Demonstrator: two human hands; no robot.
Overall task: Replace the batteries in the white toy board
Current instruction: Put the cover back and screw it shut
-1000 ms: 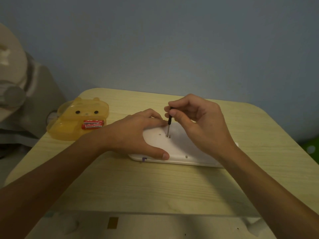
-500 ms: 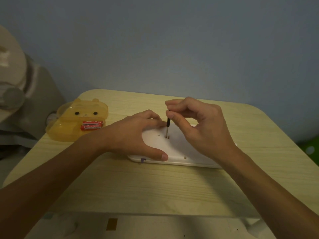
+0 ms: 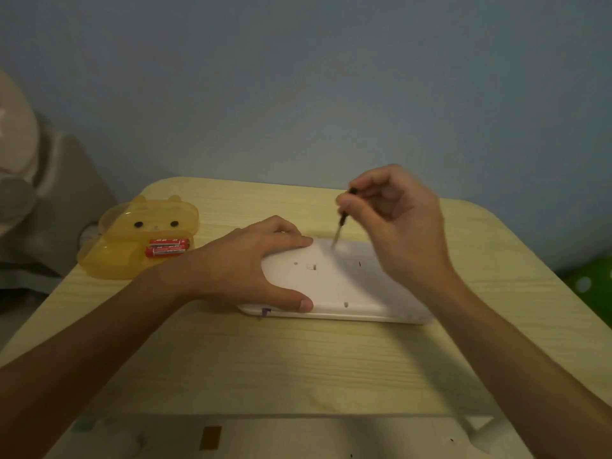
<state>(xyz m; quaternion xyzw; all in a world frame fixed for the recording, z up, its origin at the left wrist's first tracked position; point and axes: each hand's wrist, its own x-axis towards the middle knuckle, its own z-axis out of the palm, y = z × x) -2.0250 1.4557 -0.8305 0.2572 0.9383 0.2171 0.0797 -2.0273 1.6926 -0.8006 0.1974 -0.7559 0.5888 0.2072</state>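
The white toy board (image 3: 344, 286) lies back side up in the middle of the wooden table (image 3: 298, 366). My left hand (image 3: 245, 266) rests flat on its left end, thumb along the near edge. My right hand (image 3: 394, 223) pinches a small black-handled screwdriver (image 3: 341, 223), tilted, its tip just above the board's far edge and to the right of the screw hole (image 3: 311, 267). Two red batteries (image 3: 169, 247) lie on a yellow bear-shaped plastic case (image 3: 139, 240) at the table's left.
The table has rounded far corners and stands against a blue wall. A grey and white object (image 3: 29, 200) sits beyond the left edge. A white surface (image 3: 265, 438) runs below the near edge, and something green (image 3: 592, 279) shows at the far right.
My right hand has lifted the screwdriver out of the screw hole and moved it up and to the right. My left hand has stayed on the board.
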